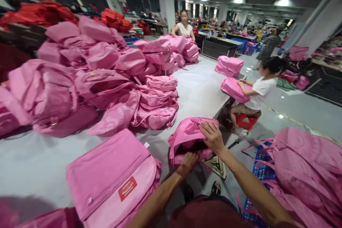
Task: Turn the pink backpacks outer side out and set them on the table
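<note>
Grey table [197, 89]: pink bag piles [80, 78], flat bag [112, 174].
</note>
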Tool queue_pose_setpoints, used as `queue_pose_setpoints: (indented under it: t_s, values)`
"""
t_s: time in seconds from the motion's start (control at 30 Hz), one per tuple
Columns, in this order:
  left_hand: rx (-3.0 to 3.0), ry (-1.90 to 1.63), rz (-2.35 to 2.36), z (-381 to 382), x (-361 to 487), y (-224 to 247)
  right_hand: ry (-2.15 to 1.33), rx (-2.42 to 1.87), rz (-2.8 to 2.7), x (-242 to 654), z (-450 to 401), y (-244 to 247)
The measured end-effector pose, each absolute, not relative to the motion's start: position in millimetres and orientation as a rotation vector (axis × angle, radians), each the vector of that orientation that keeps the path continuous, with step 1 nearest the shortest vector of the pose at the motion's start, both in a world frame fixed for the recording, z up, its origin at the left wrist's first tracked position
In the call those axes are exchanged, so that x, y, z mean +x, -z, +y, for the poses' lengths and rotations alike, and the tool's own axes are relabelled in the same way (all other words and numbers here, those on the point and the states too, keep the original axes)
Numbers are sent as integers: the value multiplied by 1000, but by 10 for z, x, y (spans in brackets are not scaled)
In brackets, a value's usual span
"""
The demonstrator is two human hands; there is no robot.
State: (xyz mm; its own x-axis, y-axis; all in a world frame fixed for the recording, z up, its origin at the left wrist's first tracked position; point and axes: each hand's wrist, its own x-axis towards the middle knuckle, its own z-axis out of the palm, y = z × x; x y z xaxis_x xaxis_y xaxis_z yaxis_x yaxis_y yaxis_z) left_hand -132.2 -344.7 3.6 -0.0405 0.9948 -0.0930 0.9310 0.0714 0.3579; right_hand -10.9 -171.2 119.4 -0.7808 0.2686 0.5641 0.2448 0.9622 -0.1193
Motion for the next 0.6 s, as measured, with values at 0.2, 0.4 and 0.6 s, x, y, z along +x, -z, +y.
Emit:
queue_pose_setpoints:
  t_s: [0.2, 0.4, 0.6]
  values:
    - [2094, 41, 1695, -3553, -754, 125, -383, -837, -2249, 862, -1970, -993]
    - [2323, -135, 1291, -3430, -322, -134, -249, -1236, -1958, 1734, -2122, -925]
    - [2595, -1400, 1274, -2629, -309, -683, 120, -1235, -1828, 2150, -1853, -1073]
